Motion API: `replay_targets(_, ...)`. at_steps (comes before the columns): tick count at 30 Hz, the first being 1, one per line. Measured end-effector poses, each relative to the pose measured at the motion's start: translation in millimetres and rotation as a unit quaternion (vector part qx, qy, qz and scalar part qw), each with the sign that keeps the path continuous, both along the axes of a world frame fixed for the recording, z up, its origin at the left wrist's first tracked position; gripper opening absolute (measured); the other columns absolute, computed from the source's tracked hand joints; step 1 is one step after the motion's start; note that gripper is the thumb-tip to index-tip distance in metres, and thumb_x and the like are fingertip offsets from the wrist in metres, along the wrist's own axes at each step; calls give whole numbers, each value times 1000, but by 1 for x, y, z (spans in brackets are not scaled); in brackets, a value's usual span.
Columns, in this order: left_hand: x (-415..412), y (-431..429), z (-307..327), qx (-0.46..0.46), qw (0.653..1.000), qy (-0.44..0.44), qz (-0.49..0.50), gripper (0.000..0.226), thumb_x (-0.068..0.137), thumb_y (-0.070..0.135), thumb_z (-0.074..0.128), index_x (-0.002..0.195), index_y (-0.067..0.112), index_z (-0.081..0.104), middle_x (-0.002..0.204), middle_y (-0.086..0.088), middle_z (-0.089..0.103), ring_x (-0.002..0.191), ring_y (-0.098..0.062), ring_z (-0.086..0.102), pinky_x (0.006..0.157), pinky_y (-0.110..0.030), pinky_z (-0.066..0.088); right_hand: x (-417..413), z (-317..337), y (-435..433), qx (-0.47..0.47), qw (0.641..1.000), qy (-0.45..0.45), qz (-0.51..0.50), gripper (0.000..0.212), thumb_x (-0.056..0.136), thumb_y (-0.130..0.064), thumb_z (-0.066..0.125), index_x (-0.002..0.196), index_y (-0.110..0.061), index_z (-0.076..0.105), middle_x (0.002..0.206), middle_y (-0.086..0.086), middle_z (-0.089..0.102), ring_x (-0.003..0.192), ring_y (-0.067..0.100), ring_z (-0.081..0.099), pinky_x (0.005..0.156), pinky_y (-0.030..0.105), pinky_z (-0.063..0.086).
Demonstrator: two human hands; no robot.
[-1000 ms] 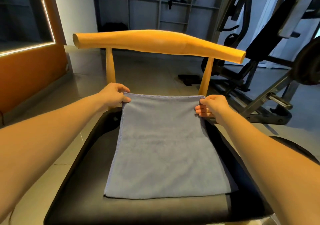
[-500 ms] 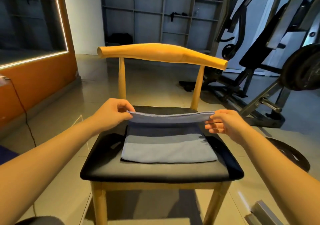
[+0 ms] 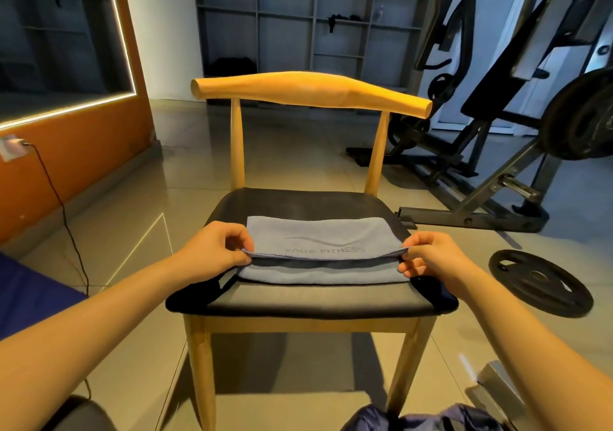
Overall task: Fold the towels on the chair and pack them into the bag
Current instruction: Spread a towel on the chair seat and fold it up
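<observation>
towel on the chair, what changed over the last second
The left hand and right hand carried the far edge of the towel toward the person, folding it over itself; its printed logo now faces up. Both hands kept pinching the same corners; the towel stayed on the chair seat.

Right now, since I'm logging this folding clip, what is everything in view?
towel: 1, grey-blue, on the chair seat, half folded
chair: 1, wooden frame with black seat, centre
weight plate: 1, black, lying right of the chair
gym machine: 1, black and grey, right background
shelving: 1 unit, grey, at the back
cable: 1, black, hanging at far left
dark fabric: 1, navy, bottom edge, perhaps the bag
left hand: 1, pinches the towel's lifted left corner
right hand: 1, pinches the towel's lifted right corner
</observation>
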State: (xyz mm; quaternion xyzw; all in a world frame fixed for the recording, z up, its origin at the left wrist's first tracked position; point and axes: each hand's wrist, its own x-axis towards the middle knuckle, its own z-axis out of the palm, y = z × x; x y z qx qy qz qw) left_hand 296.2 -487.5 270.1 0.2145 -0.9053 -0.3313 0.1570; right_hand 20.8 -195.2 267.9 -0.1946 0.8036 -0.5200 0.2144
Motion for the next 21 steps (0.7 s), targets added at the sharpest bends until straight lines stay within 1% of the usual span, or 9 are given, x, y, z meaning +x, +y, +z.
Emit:
replay_targets(3,4,-3,1,8,1000,3,-5,11,87,9,76,85,20,73,78,9,71,79,-8,68,65,-17,53,2,1,3,0,1000,8,17,11,94,9,57,96,3,66,83,25,73,73,32,75,69,37,63)
replay_targets(5,6,-4,0,-11,1000,-4,-12,13,87,9,77,85,21,73,79,8,71,78,-7,68,67,-17,56,4,2,5,6,999,23,29,9,92,10,60,95,4,66,85,26,73,73,29,75,65,32,62)
replay_targets(7,7,-3,-3,-42,999,-23,-23,16,87,7,76,84,22,71,85,7,70,80,-10,68,75,-21,60,5,2,6,22,998,51,43,8,91,10,61,93,4,68,85,24,74,72,26,75,62,27,60)
replay_targets(9,7,-1,-4,-56,998,-32,-29,19,86,5,76,83,22,71,88,5,68,83,-14,68,77,-22,60,5,4,6,41,994,88,54,9,92,9,61,91,5,69,84,21,74,70,23,73,61,24,58)
replay_targets(12,7,-1,-3,-58,998,-16,-32,19,86,4,76,83,22,71,89,4,68,84,-16,67,74,-19,59,4,4,8,57,988,131,63,11,92,8,62,87,4,70,80,17,74,69,22,73,62,26,59)
replay_targets(15,9,-1,-1,-57,997,-17,-39,18,86,5,77,81,22,72,89,4,67,84,-17,67,76,-22,60,3,0,10,92,976,185,72,14,92,6,63,83,-3,72,80,12,74,74,23,73,66,30,62)
replay_targets(19,10,0,4,-49,994,-71,-60,18,85,10,73,71,23,73,81,7,64,79,-17,65,75,-33,60,2,11,6,196,946,227,125,15,93,-6,67,81,-11,77,82,6,72,77,20,70,57,20,55)
replay_targets(20,7,0,7,-34,996,-57,-54,19,88,12,71,71,21,74,80,6,66,78,-17,65,76,-36,58,2,15,4,218,938,240,126,17,93,-7,67,80,-10,77,79,7,72,75,21,69,56,23,56)
replay_targets(21,1,-2,10,-25,999,-26,-39,19,90,15,69,72,20,74,78,4,67,77,-17,65,78,-38,57,0,18,0,225,931,265,111,18,92,-6,65,78,-9,76,75,10,71,74,24,69,58,31,59)
